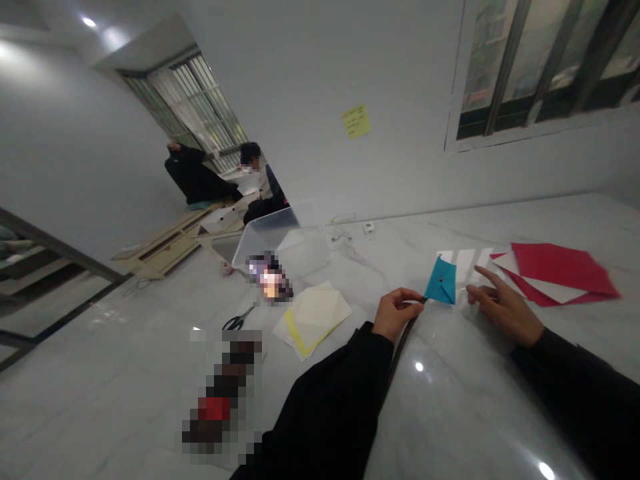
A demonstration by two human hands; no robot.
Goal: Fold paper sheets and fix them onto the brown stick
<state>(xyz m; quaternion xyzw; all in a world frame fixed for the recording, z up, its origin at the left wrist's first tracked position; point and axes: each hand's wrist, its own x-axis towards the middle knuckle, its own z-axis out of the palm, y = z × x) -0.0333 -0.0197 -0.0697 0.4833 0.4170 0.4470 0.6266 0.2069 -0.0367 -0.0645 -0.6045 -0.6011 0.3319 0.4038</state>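
Observation:
A small blue folded-paper pinwheel (441,281), with a reddish dot near its middle, is just beyond my left hand (400,312). My left thumb and fingers are pinched together at its lower left corner, around a thin dark stick (404,340) that runs back toward my sleeve. To the right of the blue paper, my right hand (505,310) is held apart from it. Its index finger is stretched out toward the paper and the other fingers are partly curled, with nothing visible in them.
Red and white sheets (565,270) lie at the right. Cream and yellow papers (315,317), scissors (234,323), a blurred-out phone (270,277) and a clear plastic bin (313,247) are to the left. A yellow note (356,121) is on the wall. Two people sit farther back.

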